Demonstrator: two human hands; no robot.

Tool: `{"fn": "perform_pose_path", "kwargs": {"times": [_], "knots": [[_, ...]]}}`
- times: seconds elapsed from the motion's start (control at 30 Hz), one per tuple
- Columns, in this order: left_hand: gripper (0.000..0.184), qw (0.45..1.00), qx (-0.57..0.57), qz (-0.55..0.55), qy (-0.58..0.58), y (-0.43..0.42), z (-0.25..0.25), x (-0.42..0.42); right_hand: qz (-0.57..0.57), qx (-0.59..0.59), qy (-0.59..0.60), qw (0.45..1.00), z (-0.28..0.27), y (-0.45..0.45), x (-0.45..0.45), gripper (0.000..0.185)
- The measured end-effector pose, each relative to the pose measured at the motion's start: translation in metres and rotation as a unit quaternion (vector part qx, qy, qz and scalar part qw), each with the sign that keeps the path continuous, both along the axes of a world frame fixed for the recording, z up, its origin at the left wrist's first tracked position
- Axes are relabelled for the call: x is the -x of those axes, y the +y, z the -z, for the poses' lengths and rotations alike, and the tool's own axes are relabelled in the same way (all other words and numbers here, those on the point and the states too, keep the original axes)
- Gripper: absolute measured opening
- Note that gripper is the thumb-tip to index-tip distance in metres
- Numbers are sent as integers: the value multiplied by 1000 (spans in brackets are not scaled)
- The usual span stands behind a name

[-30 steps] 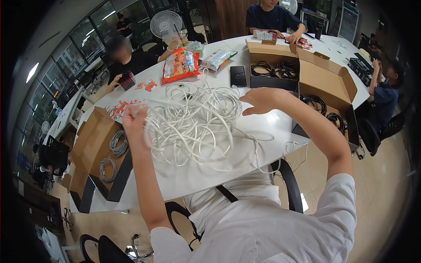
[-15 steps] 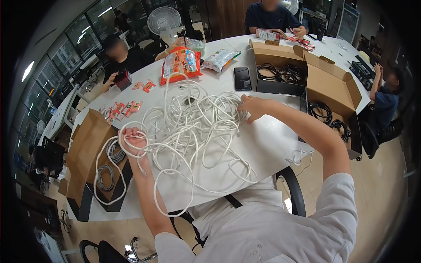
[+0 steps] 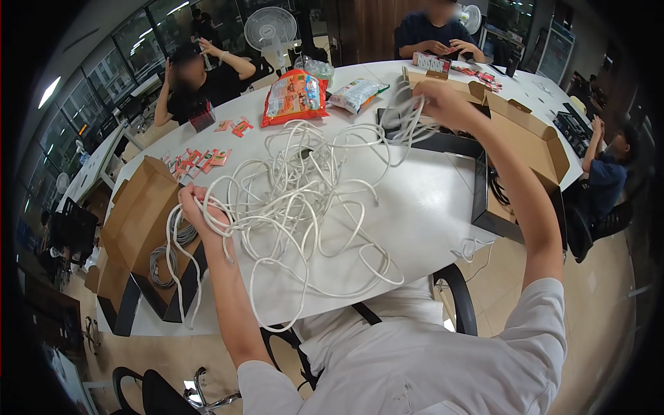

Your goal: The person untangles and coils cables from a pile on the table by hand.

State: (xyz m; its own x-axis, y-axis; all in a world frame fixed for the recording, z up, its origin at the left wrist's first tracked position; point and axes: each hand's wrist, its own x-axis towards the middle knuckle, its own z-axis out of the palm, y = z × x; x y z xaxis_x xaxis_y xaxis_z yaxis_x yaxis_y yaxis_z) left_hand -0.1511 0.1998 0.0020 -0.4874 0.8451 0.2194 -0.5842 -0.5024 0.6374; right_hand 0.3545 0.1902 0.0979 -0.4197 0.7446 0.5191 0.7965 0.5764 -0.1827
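Right hand [image 3: 444, 104] has carried cable loops [image 3: 413, 126] away from the near table edge [image 3: 419, 270].

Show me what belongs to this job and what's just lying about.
In the job:
left hand
right hand
tangled white cables
leftmost brown-and-black cardboard box (probably)

Seemingly lying about:
red plastic bag
white plastic bag
small flat red packets

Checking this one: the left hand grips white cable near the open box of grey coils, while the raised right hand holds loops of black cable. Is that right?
Not quite: the loops in the raised right hand are white, not black, as the head view shows. The left hand does grip white cable near the open box of grey coils.
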Motion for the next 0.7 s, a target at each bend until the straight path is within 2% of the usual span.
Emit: {"fn": "perform_pose_path", "kwargs": {"times": [0.1,0.13,0.17,0.23,0.33,0.43,0.5,0.53,0.57,0.63,0.7], "knots": [[22,996,-33,-72,38,-8,-13,-20,50,-46,96,993,-32,-8,-7,20],[22,995,-30,-80,59,-11,-18,-26,32,-104,105,988,-43,-11,-7,20],[22,991,-46,-93,88,-12,-19,-31,50,-209,23,976,-55,-18,-9,22],[22,979,-78,-118,148,-13,-19,-39,188,-229,29,955,-62,-19,-21,22],[26,956,-85,-124,251,-13,-15,-42,266,-303,35,914,-76,-26,-35,22],[29,918,-55,-160,359,3,2,-35,328,-245,151,900,-91,-35,-58,25],[28,890,-1,-157,428,5,7,-28,292,-216,286,887,-97,-34,-92,25],[27,876,-13,-156,456,12,17,-18,280,-233,280,888,-97,-31,-125,28],[27,860,-13,-168,482,14,21,-10,245,-178,359,883,-97,-35,-151,27],[27,826,-13,-188,532,15,28,1,232,-125,498,826,-101,-57,-168,23],[27,804,15,-202,560,9,28,5,262,-66,506,819,-93,-69,-211,21]]}}
